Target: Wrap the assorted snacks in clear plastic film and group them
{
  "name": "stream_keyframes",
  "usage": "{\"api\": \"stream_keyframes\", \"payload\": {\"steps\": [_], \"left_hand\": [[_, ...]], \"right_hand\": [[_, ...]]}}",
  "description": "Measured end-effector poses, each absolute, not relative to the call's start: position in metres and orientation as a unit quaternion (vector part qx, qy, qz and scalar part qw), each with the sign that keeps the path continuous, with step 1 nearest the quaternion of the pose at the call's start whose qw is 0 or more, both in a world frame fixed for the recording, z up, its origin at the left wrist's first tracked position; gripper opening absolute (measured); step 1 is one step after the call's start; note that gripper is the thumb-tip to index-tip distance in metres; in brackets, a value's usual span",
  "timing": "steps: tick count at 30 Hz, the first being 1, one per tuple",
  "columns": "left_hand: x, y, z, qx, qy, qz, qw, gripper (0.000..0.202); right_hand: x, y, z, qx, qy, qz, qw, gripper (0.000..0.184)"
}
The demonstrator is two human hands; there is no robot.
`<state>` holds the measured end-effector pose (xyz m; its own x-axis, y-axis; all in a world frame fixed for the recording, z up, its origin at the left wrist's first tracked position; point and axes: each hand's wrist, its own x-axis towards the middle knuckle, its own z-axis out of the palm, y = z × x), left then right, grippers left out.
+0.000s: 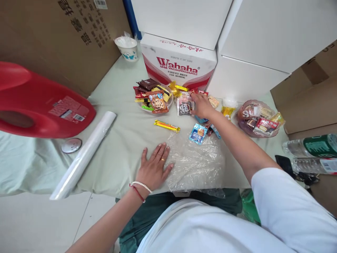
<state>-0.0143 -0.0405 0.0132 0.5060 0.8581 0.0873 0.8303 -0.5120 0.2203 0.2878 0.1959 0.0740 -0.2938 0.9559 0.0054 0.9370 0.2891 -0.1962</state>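
while my splayed left hand [154, 168] pins the plastic sheet [197, 165] flat, my right hand [201, 105] grips a snack packet [184, 107] at one o'clock.

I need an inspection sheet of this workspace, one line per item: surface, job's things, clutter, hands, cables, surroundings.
Surface: wrinkled pale green cloth.
Job's things: clear plastic sheet; white snack packet; blue packet at the sheet's far edge.
Clutter: yellow bar, snack plate, pink bowl, film roll, metal disc.
Hands: left hand flat, open, touching the sheet's left edge; right hand on the white snack packet, grip unclear.
Cables: nothing seen.
Surroundings: Wahaha box, brown cartons, red container, paper cup, bottles.
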Motion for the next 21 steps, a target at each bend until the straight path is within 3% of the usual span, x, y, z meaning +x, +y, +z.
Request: {"api": "stream_keyframes", "payload": {"steps": [3, 7, 9, 13, 21], "left_hand": [[-0.015, -0.041, 0.014, 0.863, 0.49, 0.095, 0.076, 0.068], [-0.014, -0.041, 0.015, 0.86, 0.494, 0.093, 0.087, 0.067], [-0.014, -0.04, 0.016, 0.857, 0.497, 0.093, 0.094, 0.067], [-0.013, -0.04, 0.017, 0.854, 0.502, 0.095, 0.101, 0.067], [-0.012, -0.04, 0.019, 0.854, 0.504, 0.087, 0.089, 0.064]], "right_hand": [[0.271, 0.237, 0.071, -0.579, -0.811, 0.087, -0.008, 0.106], [0.266, 0.224, 0.076, -0.556, -0.826, 0.07, -0.053, 0.068], [0.269, 0.199, 0.076, -0.537, -0.841, 0.061, -0.026, 0.053], [0.283, 0.159, 0.069, -0.537, -0.837, 0.079, 0.062, 0.043], [0.302, 0.187, 0.077, -0.554, -0.797, 0.18, 0.163, 0.05]]}}
